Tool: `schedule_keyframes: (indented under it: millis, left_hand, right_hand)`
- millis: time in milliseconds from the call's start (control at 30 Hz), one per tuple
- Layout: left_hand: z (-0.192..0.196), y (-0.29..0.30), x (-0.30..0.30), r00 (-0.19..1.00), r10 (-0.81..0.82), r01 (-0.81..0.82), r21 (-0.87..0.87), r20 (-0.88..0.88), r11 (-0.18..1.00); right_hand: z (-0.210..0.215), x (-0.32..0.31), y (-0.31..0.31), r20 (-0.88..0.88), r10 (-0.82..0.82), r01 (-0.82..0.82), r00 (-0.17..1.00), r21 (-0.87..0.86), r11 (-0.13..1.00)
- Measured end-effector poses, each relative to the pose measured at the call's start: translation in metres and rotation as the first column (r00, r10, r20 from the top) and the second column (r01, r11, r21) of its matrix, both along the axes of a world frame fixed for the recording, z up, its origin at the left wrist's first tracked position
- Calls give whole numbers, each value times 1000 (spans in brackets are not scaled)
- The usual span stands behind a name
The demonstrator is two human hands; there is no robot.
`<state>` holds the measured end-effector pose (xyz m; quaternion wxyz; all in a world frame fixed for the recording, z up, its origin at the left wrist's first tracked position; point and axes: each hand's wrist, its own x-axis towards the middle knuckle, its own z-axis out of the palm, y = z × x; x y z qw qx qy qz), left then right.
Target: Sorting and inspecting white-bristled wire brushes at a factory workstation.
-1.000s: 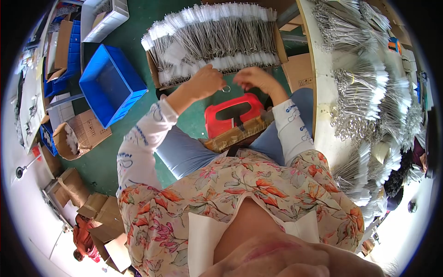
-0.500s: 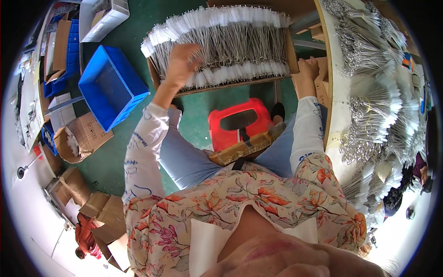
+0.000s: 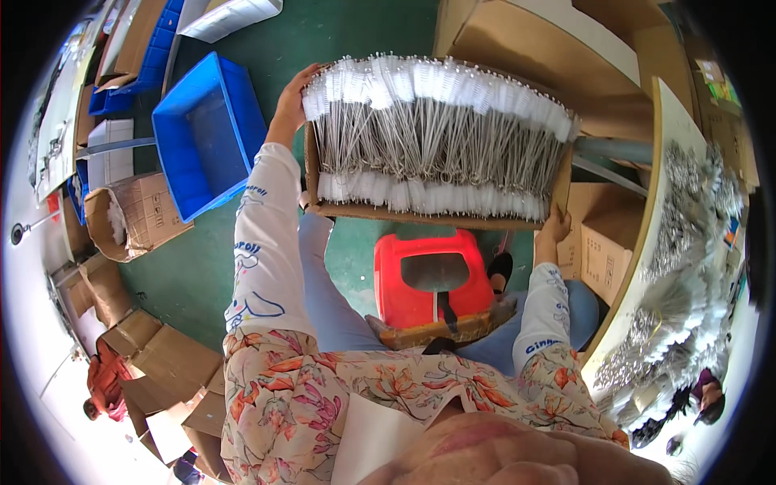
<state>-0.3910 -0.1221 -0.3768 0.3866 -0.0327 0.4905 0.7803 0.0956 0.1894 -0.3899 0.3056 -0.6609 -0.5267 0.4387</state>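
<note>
- Straight ahead of the person, beyond the knees, sits an open carton [image 3: 428, 217], slightly skewed; I cannot tell whether its underside rests on anything.
- Inside it, wire-handled brushes [image 3: 436, 121] stand packed side by side, white bristles along the far and near sides, steel shafts between; such close ranks probably keep the wires from tangling.
- At the far left corner, the left hand [image 3: 293, 99] has its fingers clamped on the carton wall, their tips partly hidden.
- By the near right corner, the right hand [image 3: 554, 228] has its fingers clamped on the edge; this diagonal hold looks meant to balance a wide, full load.
- Between the knees is a red plastic piece [image 3: 390, 279] with a wide opening, below the carton's near edge.
- To the right, a worktop [image 3: 638, 283] carries more brush bundles [image 3: 671, 323], presumably heaped there for easy reach.
- Off to the left, a blue bin [image 3: 174, 137] stands well apart from the carton.
- Farther back on the left, someone in orange [image 3: 107, 380] is near brown boxes [image 3: 166, 356].
</note>
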Motion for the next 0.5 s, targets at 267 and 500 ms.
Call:
schedule_keyframes:
  millis: [267,500]
  left_hand:
    - [-9,8,-33,963,-210,175,-197,-170,964]
    - [-2,9,4,953,-132,68,-232,-272,970]
  right_hand:
    - [-16,-17,-12,-303,-271,272,914,-40,962]
    - [-21,-7,-4,-382,-515,369,768,-393,842]
